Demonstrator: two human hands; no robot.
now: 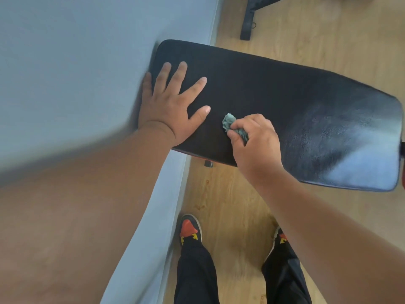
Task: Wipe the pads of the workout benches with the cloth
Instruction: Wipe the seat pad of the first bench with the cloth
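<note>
Nearest, we are standing in black trousers and red-and-yellow shoes [190, 229] on the wooden floor [232, 207]. Next, we are bunching the small green cloth [232, 126] in our right hand [255, 140], fingers and thumb curled round it, pressing it onto the near middle of the bench pad [285, 102]. The cloth is looking light, soft and easily crumpled, so we are judging a full fist-hold best. Our left hand [173, 106] is lying flat, fingers spread, on the pad's left end, holding nothing. The black pad is looking smooth, glossy and firm. Beyond, a wall [87, 51] and a dark frame leg [248, 23] are standing.
</note>
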